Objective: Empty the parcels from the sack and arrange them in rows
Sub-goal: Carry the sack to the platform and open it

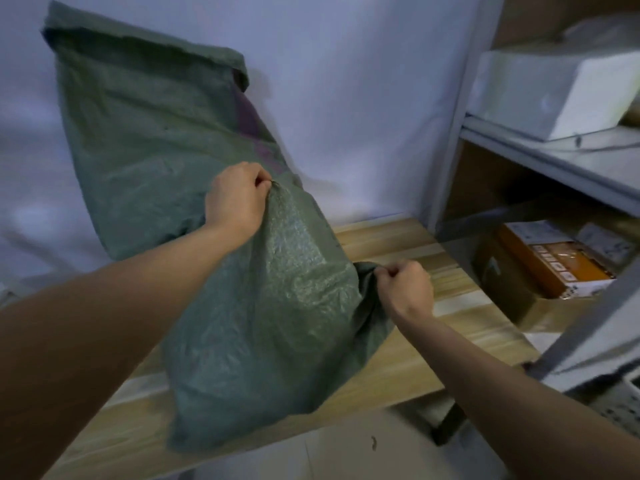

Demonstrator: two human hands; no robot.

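no readable text, labels on shelf boxes (554, 261) too blurred to read

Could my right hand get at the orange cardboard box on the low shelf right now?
Probably not yet. The right hand is pinching the green woven sack, as is the left hand. The orange cardboard box sits close by, nothing visibly blocking it, so letting go would free it.

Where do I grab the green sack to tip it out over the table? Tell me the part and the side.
Grip the green sack by bunched fabric at its near end, from above, as the left hand and right hand do. The woven cloth is limp, so only gathered folds give purchase, and the far end leans on the wall over the wooden table.
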